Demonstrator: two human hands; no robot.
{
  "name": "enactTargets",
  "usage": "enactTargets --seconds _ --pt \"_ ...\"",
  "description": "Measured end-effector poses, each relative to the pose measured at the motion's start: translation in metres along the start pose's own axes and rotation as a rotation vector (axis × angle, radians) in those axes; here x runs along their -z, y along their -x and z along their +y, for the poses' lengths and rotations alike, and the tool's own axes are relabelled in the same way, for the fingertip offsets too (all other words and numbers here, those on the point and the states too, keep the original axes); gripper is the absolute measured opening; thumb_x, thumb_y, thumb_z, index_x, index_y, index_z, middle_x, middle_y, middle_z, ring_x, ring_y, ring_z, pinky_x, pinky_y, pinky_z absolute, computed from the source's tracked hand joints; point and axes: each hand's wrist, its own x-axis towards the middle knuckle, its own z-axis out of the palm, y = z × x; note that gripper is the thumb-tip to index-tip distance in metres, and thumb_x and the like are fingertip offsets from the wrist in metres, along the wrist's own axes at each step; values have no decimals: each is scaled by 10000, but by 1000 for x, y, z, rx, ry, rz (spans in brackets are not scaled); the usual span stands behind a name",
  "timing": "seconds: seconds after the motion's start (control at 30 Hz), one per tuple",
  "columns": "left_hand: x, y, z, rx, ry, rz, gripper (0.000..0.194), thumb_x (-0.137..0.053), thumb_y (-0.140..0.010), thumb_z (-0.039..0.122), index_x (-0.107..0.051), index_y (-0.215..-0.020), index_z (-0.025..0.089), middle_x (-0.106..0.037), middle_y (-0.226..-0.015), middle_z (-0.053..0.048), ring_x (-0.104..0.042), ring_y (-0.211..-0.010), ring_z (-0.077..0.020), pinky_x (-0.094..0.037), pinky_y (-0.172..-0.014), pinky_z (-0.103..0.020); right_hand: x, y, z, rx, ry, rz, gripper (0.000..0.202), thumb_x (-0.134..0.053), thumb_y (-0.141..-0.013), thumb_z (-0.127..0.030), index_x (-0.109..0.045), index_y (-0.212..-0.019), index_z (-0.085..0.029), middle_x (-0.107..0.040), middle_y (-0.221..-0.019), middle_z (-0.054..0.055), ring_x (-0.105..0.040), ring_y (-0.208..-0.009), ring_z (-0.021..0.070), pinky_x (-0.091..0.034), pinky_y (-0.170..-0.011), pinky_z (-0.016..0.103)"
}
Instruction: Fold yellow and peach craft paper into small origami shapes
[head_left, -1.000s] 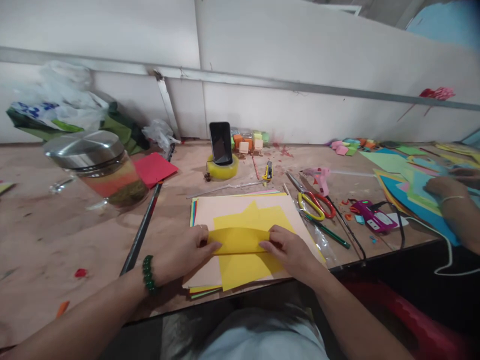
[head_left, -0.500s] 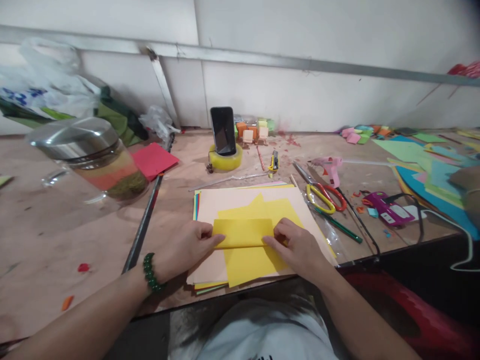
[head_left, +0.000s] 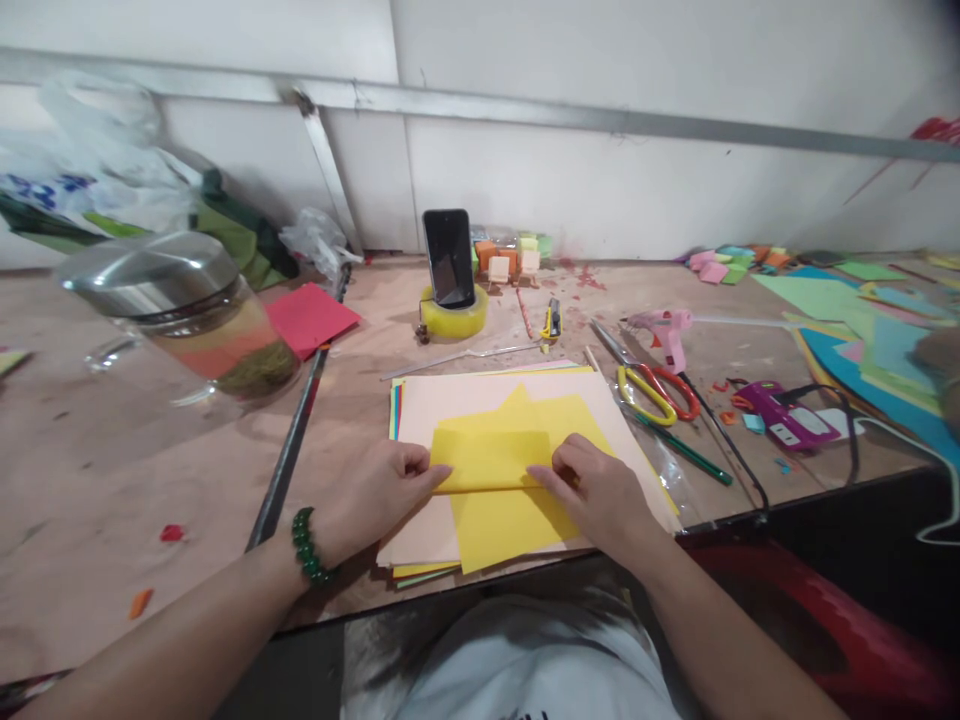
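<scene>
A folded piece of yellow paper lies crosswise, its fold along the near edge. My left hand pinches its left end between thumb and curled fingers. At the right end my right hand grips it the same way, thumb on top. Beneath it are more yellow sheets, resting on a stack of pale peach paper with coloured edges showing on the left. A green bead bracelet circles my left wrist.
Right of the stack lie scissors, a green pen, a pink glue gun and a purple power adapter. Behind, a phone leans on a tape roll near a yellow cutter. A glass jar stands left.
Both hands keep their hold on the folded yellow paper, with hardly any movement. The whole view has shifted slightly.
</scene>
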Motion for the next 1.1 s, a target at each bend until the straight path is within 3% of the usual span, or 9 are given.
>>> enactTargets --seconds 0.2,0.5,0.77,0.93,1.1 --pt "-2 0 0 -13 26 24 405 -381 -734 535 -330 -495 212 -308 -491 46 -311 -492 -115 -208 -467 -252 3 2 2 29 -115 -18 370 -462 -924 -435 -505 -640 -202 -515 -668 -9 -480 -537 109 -350 -506 234" --pt "-1 2 3 27 78 52 393 -426 -710 510 -330 -466 217 -300 -465 48 -312 -480 -116 -213 -454 -243 -4 -2 2 -31 22 1 329 -515 -902 -393 -522 -633 -203 -532 -664 -15 -503 -543 117 -319 -519 244" --pt "9 3 6 63 202 -11 390 -499 -640 564 -425 -475 218 -366 -446 61 -338 -457 -113 -253 -442 -234 4 1 3 28 -99 -46 303 -589 -862 -463 -540 -712 -204 -550 -706 -14 -521 -607 124 -364 -554 235" --pt "6 3 5 40 151 -14 399 -472 -657 568 -416 -480 215 -363 -460 57 -343 -469 -113 -243 -450 -237 6 2 6 19 -202 -96 330 -558 -885 -400 -505 -631 -196 -508 -669 -24 -496 -588 110 -367 -549 231" --pt "2 4 3 31 58 -14 387 -433 -681 545 -384 -482 216 -339 -464 55 -329 -472 -112 -221 -452 -242 1 1 3 -13 -99 -40 334 -551 -883 -382 -503 -610 -196 -491 -621 -35 -450 -533 98 -316 -508 232"
